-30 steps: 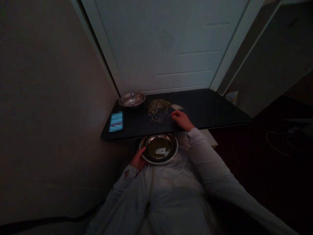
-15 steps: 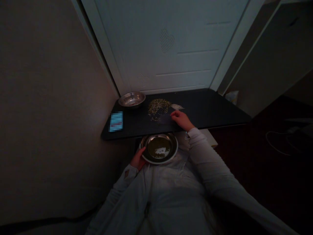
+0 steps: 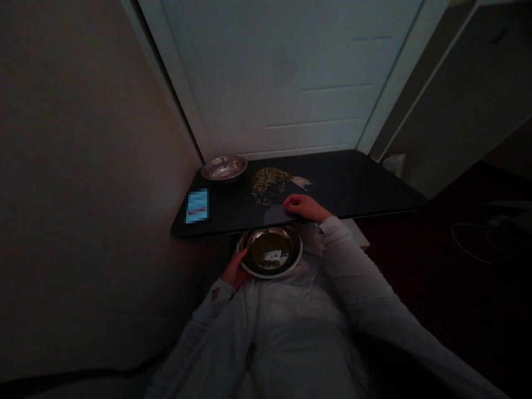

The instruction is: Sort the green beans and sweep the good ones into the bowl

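Observation:
My left hand (image 3: 235, 270) grips the left rim of a metal bowl (image 3: 297, 252), which sits just below the table's front edge. Small green beans (image 3: 266, 245) cover much of the bowl's bottom around a shiny bare patch. Over the table's near edge, my right hand (image 3: 305, 207) pinches a thin, grey, see-through scraper sheet (image 3: 274, 214) with a rounded outline. Beyond the sheet lies a spread pile of mixed green and pale beans or grains (image 3: 270, 181). A smaller pale heap (image 3: 301, 182) is at its right.
Another metal bowl (image 3: 224, 169) stands at the back left of the dark table (image 3: 353, 185). A blurred-out bright phone-like rectangle (image 3: 197, 205) lies near the left edge. The white door (image 3: 324, 66) rises behind the table, with a wall (image 3: 83, 166) at left.
My right hand has drawn the scraper sheet towards me and slightly left, from beside the pile to the table's near edge. My left hand and its bowl stay put.

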Motion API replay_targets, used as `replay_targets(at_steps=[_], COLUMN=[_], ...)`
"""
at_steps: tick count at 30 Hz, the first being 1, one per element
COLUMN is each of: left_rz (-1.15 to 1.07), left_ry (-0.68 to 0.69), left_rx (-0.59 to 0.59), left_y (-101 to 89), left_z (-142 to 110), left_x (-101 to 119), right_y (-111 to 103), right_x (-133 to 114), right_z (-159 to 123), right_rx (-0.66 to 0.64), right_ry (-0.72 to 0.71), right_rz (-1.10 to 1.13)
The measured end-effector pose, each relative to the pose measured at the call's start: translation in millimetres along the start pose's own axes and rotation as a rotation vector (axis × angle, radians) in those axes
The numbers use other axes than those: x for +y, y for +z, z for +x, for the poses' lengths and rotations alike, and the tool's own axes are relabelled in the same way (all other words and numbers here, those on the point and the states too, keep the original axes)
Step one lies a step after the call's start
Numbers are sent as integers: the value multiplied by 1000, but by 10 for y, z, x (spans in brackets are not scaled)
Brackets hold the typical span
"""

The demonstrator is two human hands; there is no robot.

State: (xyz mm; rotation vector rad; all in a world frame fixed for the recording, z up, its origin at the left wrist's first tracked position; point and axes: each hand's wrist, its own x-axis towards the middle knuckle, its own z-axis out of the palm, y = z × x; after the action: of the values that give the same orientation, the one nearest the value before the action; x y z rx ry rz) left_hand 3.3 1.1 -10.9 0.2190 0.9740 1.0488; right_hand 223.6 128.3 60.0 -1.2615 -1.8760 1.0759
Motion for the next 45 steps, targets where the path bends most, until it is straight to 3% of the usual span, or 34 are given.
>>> replay_targets(at_steps=[8,14,17,24,28,38,45], left_rz=[-11,5,12,5,19,25,29], left_ry=[45,32,25,-2,4,17,17], left_rx=[-47,-26,-40,-31,-23,-9,35], left_y=[-45,-14,-10,16,23,50,58], left_z=[36,9,2,-28,-35,-39,-53], left_x=[-23,3,9,15,19,15,17], right_y=[-9,-34,-30,-12,-16,-5,-11], right_x=[-20,53,91,44,49,53,8], right_z=[-9,58,92,68,60,62,11], right_rx=[-15,337,395,370,310,329,230], right_ry=[-1,-40,-45,-41,-59,-53,-45], right_rz=[99,180,123,18,60,113,138])
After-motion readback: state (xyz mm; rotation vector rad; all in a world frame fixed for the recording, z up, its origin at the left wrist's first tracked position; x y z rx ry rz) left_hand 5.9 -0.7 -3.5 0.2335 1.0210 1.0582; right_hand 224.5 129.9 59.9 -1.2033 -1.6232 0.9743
